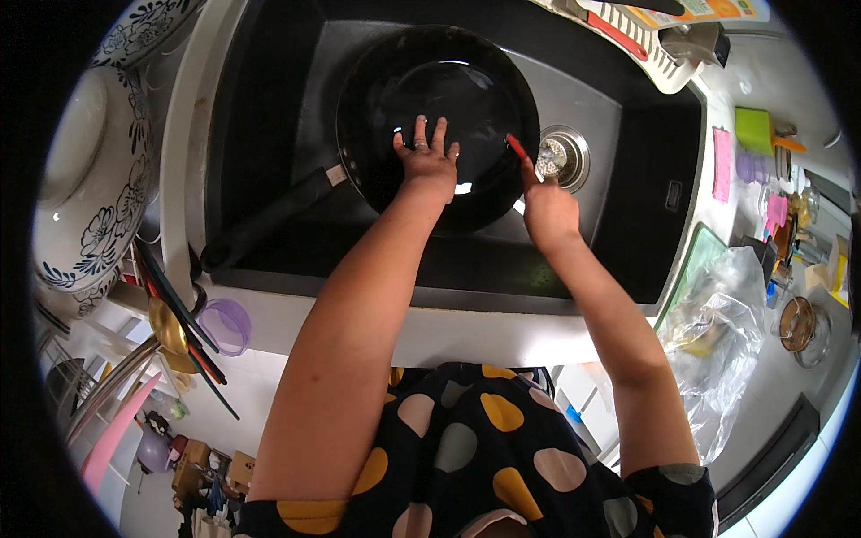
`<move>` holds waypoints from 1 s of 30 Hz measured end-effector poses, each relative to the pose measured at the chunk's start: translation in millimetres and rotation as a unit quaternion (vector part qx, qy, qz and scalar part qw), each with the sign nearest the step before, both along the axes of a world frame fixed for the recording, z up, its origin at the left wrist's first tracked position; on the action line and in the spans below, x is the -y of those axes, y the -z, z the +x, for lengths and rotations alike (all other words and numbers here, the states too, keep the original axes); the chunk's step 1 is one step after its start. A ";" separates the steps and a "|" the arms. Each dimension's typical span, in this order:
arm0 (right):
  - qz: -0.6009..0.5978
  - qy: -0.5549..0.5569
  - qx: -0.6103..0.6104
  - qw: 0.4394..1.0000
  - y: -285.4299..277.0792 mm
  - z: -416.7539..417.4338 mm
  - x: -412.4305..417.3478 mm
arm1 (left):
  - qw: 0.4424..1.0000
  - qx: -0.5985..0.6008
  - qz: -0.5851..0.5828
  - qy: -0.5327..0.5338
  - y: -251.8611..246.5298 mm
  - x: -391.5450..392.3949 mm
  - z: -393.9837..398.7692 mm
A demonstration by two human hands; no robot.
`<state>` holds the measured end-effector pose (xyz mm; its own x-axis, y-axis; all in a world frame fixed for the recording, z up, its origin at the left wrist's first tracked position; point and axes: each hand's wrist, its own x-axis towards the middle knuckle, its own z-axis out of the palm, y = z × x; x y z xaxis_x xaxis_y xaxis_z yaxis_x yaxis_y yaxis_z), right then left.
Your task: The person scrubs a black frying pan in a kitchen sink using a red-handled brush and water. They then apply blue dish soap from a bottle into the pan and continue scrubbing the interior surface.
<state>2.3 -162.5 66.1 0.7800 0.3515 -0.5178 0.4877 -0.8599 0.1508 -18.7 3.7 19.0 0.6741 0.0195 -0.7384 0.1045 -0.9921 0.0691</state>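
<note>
A large black frying pan (430, 87) lies in a dark sink basin (609, 114), with its long black handle (269, 218) reaching over the sink's near left edge. My left hand (430, 165) is spread on the pan's dark, shiny inner surface, its fingers apart. At the pan's right side, my right hand (550, 212) is closed on a slim red tool (516, 146), whose tip touches the inside of the pan near the wall. What kind of tool it is cannot be told. The metal drain strainer (565, 158) shows just beyond the pan's right rim.
Patterned white bowls (101, 181) stand at the left, above ladles and other utensils (168, 326). A purple ring-shaped item (225, 327) lies by the near left counter edge. At the right are a clear plastic bag (713, 336), a pink cloth (722, 165) and a white rack (669, 74).
</note>
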 end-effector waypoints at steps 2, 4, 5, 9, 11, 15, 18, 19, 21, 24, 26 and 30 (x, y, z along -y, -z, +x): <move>0.025 -0.035 0.034 0.998 14.1 16.2 1.6 | 1.000 0.011 -0.019 -0.014 3.4 -1.2 -1.5; 0.029 -0.037 0.024 0.999 16.0 17.0 -0.5 | 0.999 0.010 -0.022 -0.023 2.7 -2.8 -2.4; 0.022 -0.029 0.005 0.999 13.3 10.1 0.9 | 1.000 0.004 -0.018 -0.023 1.9 -1.6 -1.8; -0.026 -0.058 -0.044 0.997 1.6 -21.8 13.6 | 1.000 0.005 0.007 -0.027 3.2 1.4 -1.9; -0.008 -0.053 -0.029 0.998 1.1 -8.4 9.5 | 1.000 -0.007 -0.001 -0.027 1.7 1.6 -1.2; 0.069 -0.059 0.043 0.995 28.8 36.3 -6.6 | 0.999 -0.011 -0.021 -0.024 -2.4 -1.3 0.7; 0.002 -0.030 -0.029 0.999 11.6 15.3 -2.3 | 0.999 -0.015 -0.001 -0.028 6.6 -1.0 -0.1; -0.014 -0.032 -0.047 0.998 -0.7 3.3 2.4 | 0.999 -0.012 -0.002 -0.030 5.3 -0.8 0.2; -0.020 -0.029 -0.063 0.997 -11.0 -2.1 11.2 | 1.000 -0.006 -0.003 -0.029 1.6 -1.1 -0.6; -0.025 -0.056 -0.033 0.998 1.1 28.4 -4.2 | 0.999 -0.009 -0.014 -0.035 -0.2 -1.6 -0.5; 0.002 -0.077 0.002 0.997 21.4 54.2 -14.3 | 0.999 0.005 -0.035 -0.036 0.0 -1.9 2.6; -0.005 -0.047 -0.016 0.999 14.9 28.0 -10.0 | 0.999 0.023 -0.028 -0.039 6.3 -4.6 -4.9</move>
<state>30.3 -152.5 51.2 0.7270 0.4178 -0.5449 0.5713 -0.8083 0.1425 -23.7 8.3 12.8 0.7050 0.0322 -0.7085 0.1763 -0.9756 0.1311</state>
